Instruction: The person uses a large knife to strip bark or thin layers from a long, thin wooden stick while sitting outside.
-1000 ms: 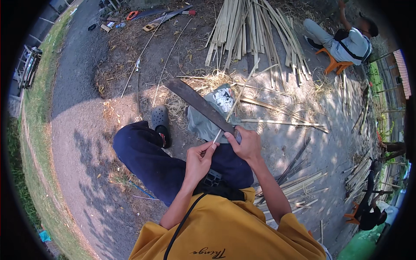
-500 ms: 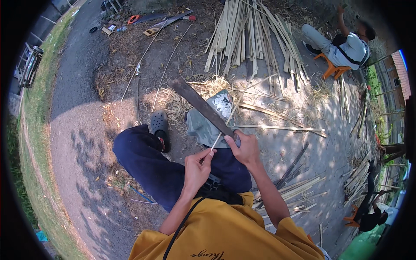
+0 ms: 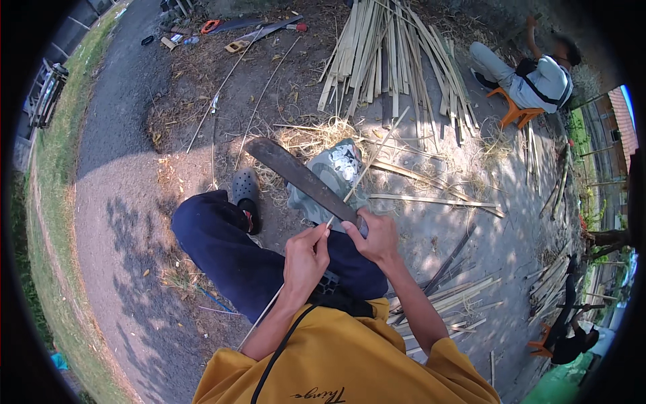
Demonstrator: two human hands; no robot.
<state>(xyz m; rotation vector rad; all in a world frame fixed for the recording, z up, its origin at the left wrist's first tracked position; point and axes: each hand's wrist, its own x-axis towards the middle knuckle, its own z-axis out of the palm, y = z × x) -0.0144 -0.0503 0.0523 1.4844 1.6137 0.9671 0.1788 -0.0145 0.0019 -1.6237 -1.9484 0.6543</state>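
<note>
My left hand is closed in a pinch on a thin pale strip, which looks like bamboo. The strip runs from beyond my knee, under the blade, and back past my left wrist. My right hand grips a dark, broad-bladed machete near its base, thumb on the blade; the handle is hidden. The blade slants up to the left, lying across the strip just ahead of my left fingers. Beneath it, a grey-green camouflage cloth covers my right knee.
Curly shavings lie around my left clog. A big pile of split strips fans out ahead, with more strips at right. Handsaws lie far left. Someone sits on an orange stool; another person sits lower right.
The strip has been drawn back toward me, so its tail now shows beside my left forearm. The machete has shifted slightly left and down, its tip further left.
</note>
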